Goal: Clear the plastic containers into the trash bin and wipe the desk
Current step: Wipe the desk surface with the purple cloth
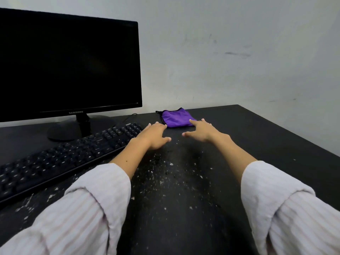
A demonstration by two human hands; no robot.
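Observation:
A folded purple cloth (175, 118) lies on the black desk (257, 137) near the wall. Both my arms stretch forward over the desk. My left hand (153, 135) hovers just left of the cloth, fingers spread and holding nothing. My right hand (203, 130) is at the cloth's right front corner, fingers straight, the index fingertip at its edge. White crumbs and specks (165, 173) are scattered across the desk between my arms. No plastic container or trash bin is in view.
A black keyboard (64, 159) lies slanted at the left, close to my left hand. Behind it stands a dark monitor (68, 67) on a round base. A thin cable runs along the desk's back edge. The desk's right edge slants down at the right.

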